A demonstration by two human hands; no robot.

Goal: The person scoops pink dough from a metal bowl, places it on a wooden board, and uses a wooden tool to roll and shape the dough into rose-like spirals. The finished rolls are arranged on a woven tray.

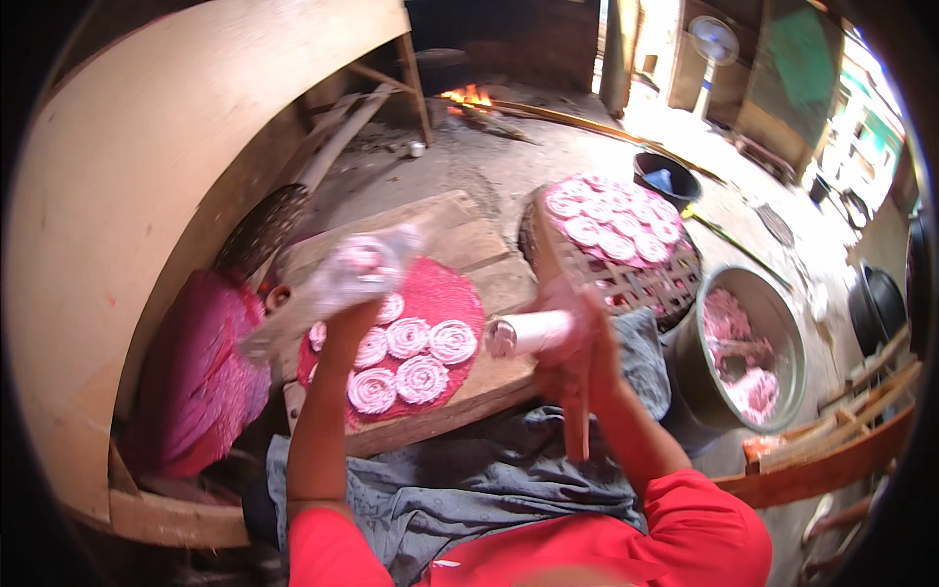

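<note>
My left hand [354, 293] is raised over a round red cloth [452, 295] on a wooden board and grips a clear plastic bag of pink batter [364, 262], blurred by motion. On the cloth lie several pink-white spiral coils [423, 377]. My right hand [577, 328] holds a pale cylindrical tube [523, 333] sideways beside the cloth's right edge, and a thin stick hangs down from it. My forearms in red sleeves come in from the lower edge.
A woven basket [636, 284] to the right carries a second red cloth covered with spirals. A metal pot [782, 323] of pink batter stands right of it. A fire [469, 96] burns at the back. A large curved wooden wall [127, 196] fills the left.
</note>
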